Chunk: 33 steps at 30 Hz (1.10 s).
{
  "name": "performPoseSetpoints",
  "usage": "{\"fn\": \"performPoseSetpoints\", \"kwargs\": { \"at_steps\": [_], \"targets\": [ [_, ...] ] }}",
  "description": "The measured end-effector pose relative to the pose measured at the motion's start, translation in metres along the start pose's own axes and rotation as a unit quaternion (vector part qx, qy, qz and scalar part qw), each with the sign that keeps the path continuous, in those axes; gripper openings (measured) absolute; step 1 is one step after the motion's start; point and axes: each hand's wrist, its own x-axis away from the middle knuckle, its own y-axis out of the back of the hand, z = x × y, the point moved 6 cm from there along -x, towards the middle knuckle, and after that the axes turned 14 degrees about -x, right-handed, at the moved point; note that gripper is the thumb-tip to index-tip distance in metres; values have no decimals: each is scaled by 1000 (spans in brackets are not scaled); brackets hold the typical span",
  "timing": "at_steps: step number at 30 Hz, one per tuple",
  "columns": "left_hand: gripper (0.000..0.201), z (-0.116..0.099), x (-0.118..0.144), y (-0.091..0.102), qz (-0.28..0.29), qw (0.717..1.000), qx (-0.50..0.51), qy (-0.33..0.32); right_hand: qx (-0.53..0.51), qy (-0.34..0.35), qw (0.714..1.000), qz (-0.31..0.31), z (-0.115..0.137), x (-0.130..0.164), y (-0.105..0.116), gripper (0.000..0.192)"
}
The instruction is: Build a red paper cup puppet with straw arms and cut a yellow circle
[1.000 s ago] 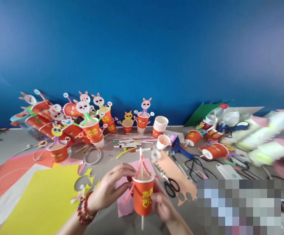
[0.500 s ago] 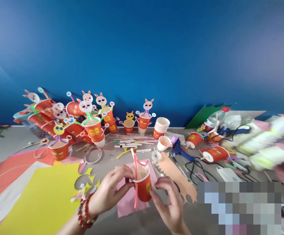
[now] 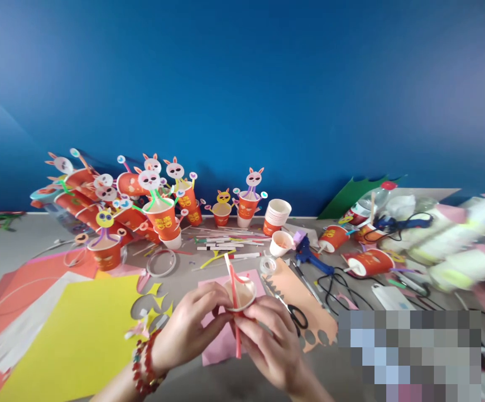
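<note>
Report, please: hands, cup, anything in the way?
Left hand holding the paper cup, right hand at its rim. Red strips above and below the rim. Scissors lie just beyond the right hand.

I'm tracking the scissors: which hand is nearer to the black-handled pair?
Right. The right hand is just left of the scissors; the left hand is farther, at the cup's left side.

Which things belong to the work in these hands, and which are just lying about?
In the work: paper cup, between left hand and right hand; red straw.
Untouched, seemingly just lying about: black-handled scissors; blue glue gun; yellow sheet; stack of cups.
</note>
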Motion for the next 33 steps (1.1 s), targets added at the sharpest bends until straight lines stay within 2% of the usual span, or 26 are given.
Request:
{"fn": "performPoseSetpoints", "kwargs": {
  "at_steps": [16, 24, 33],
  "targets": [
    [13, -9, 0, 2, -11, 995, -96, -8, -16, -6, 1000, 2, -5, -2, 2, 31],
    [11, -11, -3, 4, -32, 996, -73, 38, 3, 9, 1000, -1, -5, -4, 3, 31],
    [16, -18, -9, 6, -62, 994, -84, 11, 10, 5, 1000, -2, -8, -6, 3, 27]
  ]
}}
